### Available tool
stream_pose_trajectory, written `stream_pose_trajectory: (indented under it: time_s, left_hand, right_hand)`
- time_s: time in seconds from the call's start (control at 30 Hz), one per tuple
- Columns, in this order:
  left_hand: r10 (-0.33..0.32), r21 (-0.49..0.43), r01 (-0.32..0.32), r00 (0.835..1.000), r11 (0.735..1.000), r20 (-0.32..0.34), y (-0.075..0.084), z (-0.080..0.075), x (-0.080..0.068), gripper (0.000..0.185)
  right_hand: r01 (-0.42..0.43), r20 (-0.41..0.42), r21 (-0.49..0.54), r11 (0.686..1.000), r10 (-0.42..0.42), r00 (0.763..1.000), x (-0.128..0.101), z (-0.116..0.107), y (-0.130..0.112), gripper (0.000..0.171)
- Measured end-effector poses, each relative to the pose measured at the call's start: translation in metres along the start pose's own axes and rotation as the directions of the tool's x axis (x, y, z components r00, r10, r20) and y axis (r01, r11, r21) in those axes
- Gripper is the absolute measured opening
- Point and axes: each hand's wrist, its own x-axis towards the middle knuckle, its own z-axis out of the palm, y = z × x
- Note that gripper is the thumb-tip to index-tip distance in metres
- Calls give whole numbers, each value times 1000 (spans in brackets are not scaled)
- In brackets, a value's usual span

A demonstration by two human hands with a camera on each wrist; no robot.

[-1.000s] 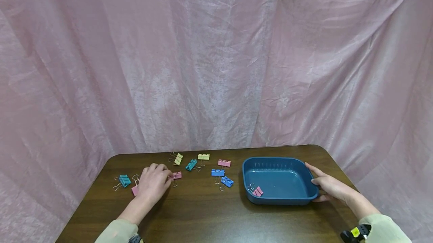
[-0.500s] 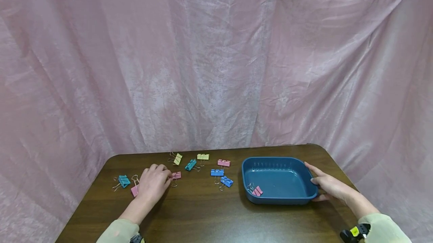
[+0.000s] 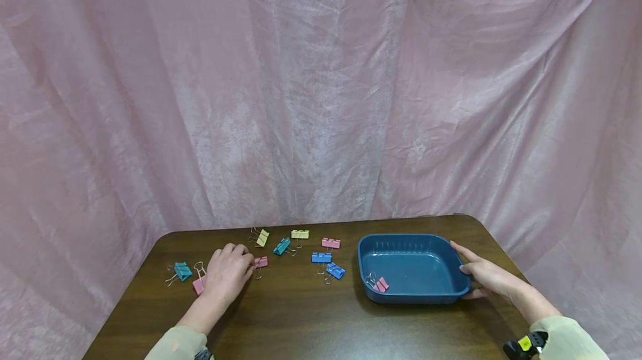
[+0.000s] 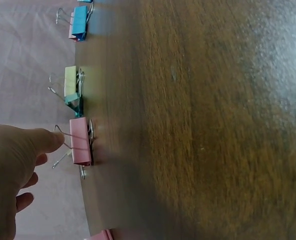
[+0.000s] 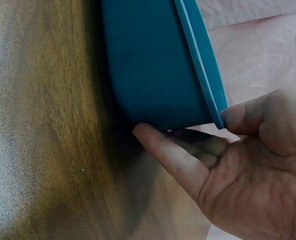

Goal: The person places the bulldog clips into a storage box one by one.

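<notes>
At the left of the table, my left hand [image 3: 228, 273] pinches a wire handle of a pink binder clip [image 3: 261, 261]. The left wrist view has the thumb tip on that handle, with the clip's pink body [image 4: 80, 141] against the table; the index finger is hidden. My right hand [image 3: 486, 276] holds the right end of a blue rectangular tray [image 3: 416, 298]. Seen from the right wrist, the thumb lies at the tray's rim and a finger touches low on its wall [image 5: 153, 65]. One pink binder clip [image 3: 381, 284] lies in the tray's front left corner.
Blue clips [image 3: 321, 258], another pink clip [image 3: 331, 243], yellow clips [image 3: 300, 234] and a teal clip [image 3: 282, 246] lie between hand and tray. Left of my left hand are a pink clip [image 3: 199, 285] and a teal clip [image 3: 183, 271]. A pink curtain [image 3: 321, 98] hangs behind the table.
</notes>
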Motion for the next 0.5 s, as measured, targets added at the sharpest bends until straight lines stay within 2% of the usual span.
stream_pose_trajectory:
  time_s: [0.33,0.5]
  left_hand:
    - [17,27,-17,1000,999,-6,0,1,1,14]
    - [35,35,-34,999,999,-39,-2,4,1,16]
  right_hand:
    - [3,-8,7,1000,-3,1000,-1,1,0,71]
    - [7,2,23,1000,-7,1000,0,0,1,71]
